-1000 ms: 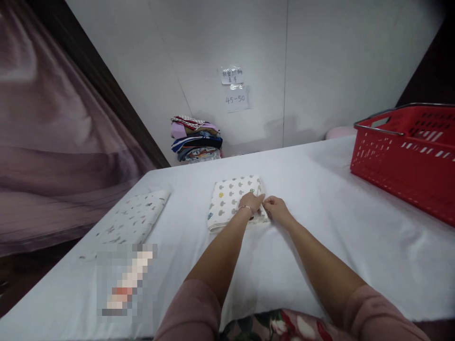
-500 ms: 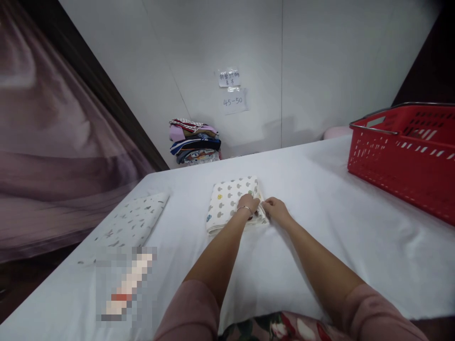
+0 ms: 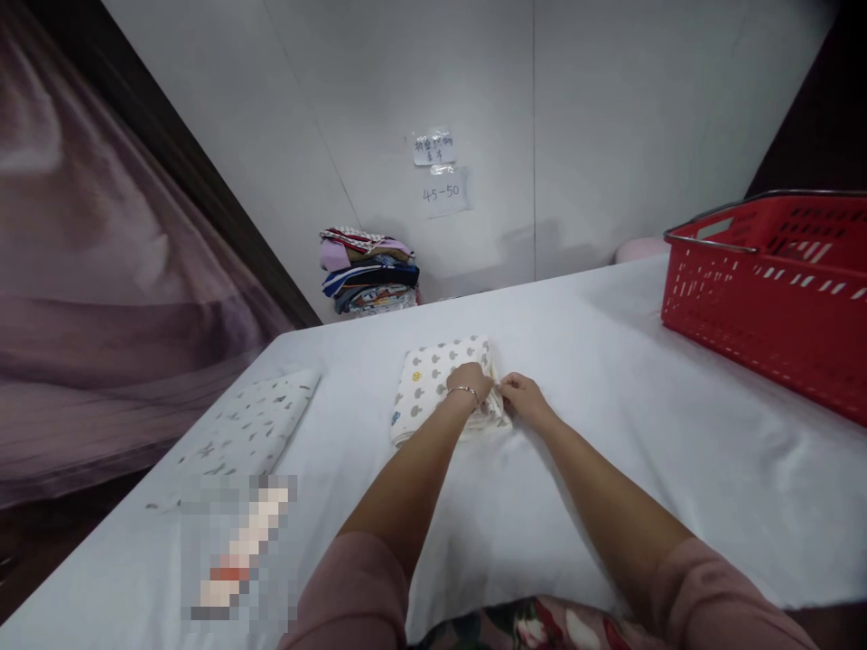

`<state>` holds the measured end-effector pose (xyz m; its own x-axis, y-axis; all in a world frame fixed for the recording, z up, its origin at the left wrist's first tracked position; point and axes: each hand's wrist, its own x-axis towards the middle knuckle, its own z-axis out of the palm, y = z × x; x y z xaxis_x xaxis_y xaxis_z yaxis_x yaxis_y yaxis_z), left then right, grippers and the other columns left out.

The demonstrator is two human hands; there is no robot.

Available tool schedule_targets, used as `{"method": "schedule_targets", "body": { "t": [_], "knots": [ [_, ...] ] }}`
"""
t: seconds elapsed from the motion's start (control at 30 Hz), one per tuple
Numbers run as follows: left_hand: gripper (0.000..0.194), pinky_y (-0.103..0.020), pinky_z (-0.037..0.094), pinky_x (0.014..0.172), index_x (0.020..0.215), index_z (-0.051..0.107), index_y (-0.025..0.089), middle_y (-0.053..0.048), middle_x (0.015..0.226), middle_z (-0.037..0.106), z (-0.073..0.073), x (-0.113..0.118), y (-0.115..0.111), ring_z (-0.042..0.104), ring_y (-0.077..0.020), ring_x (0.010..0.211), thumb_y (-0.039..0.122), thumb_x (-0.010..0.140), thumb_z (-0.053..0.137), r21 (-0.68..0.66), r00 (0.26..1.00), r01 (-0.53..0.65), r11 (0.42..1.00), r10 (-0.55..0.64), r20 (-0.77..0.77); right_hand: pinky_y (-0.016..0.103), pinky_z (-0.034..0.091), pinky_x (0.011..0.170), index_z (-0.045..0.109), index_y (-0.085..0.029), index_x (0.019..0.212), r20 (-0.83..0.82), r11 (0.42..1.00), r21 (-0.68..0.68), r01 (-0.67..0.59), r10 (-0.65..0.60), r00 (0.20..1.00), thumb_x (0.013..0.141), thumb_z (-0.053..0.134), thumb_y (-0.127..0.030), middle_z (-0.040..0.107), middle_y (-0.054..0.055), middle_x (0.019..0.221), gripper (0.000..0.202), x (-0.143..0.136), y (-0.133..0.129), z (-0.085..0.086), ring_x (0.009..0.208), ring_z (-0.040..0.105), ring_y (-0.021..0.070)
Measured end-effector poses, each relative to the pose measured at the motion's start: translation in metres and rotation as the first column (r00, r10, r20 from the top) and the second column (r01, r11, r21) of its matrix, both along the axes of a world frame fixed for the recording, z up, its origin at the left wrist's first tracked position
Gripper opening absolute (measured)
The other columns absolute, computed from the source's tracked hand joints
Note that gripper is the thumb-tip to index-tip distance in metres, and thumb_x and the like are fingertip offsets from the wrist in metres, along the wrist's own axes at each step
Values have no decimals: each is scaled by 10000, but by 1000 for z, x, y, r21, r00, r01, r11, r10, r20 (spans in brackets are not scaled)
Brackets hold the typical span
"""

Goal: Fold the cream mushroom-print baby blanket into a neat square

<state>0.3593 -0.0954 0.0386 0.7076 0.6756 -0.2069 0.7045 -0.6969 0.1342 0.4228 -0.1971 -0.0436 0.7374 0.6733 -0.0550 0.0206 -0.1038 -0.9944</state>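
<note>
A folded white cloth (image 3: 421, 390) with grey mushroom-like prints and a few coloured ones lies in the middle of the table. My left hand (image 3: 470, 382), a bracelet at its wrist, is closed on the cloth near its right edge, its fingertips partly hidden. Just to its right, my right hand (image 3: 521, 395) pinches the layered edge between thumb and fingers. At that right side the layers look loose and bunched, while the left part lies flat.
Another folded cloth (image 3: 264, 420) with small dark prints lies on the white-covered table (image 3: 582, 348) at left, above a pixelated patch. A red basket (image 3: 765, 311) stands at right. Behind the table's far edge is a stack of folded fabrics (image 3: 369, 271).
My left hand has shifted slightly left and up over the cloth's right part. My right hand stays at the layered edge. The whole view has moved a little.
</note>
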Motion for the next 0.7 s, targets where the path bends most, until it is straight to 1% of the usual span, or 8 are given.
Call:
{"method": "schedule_targets", "body": {
  "t": [0.13,0.2,0.3,0.47,0.6,0.7],
  "knots": [
    [294,-289,473,738,974,644,161,-145,1018,659,8,-1,6,622,-242,942,276,735,518,39,999,8,999,-6,-54,211,311,408,464,-200,605,-72,1000,4,23,-22,997,624,560,-347,498,-52,438,176,2,0,-1,388,407,84],
    [290,-291,471,748,974,648,156,-155,1013,658,7,-1,7,619,-247,951,273,737,529,52,998,10,999,-7,-61,211,299,394,468,-200,607,-100,1000,6,19,-18,995,627,561,-346,512,-43,429,175,1,0,0,369,396,83],
    [281,-301,470,771,967,654,152,-163,1014,658,3,2,2,612,-258,972,272,739,542,42,998,28,999,-26,-50,207,286,387,478,-198,610,-118,1000,18,17,-15,993,632,563,-341,514,-44,423,168,-2,0,3,363,388,79],
    [288,-285,464,793,953,654,160,-149,1053,651,-4,9,-7,605,-252,991,292,703,603,-3,999,35,999,-35,-31,200,268,383,470,-197,590,-119,999,20,39,-37,992,620,573,-313,490,-53,410,158,-6,-1,6,372,380,74],
    [272,-274,476,740,930,653,161,-134,1022,662,-8,5,0,621,-244,949,316,721,573,-80,999,48,996,-48,4,197,265,372,474,-195,606,-144,999,23,32,-29,989,627,574,-313,482,-60,409,156,-6,-1,5,358,367,68],
    [262,-262,482,679,900,653,159,-122,949,680,-12,1,4,644,-226,873,338,761,521,-147,999,36,988,-32,35,196,285,369,499,-193,672,-173,999,29,14,-9,985,655,565,-348,484,-64,421,169,-5,0,4,354,377,72]
  ]
}}
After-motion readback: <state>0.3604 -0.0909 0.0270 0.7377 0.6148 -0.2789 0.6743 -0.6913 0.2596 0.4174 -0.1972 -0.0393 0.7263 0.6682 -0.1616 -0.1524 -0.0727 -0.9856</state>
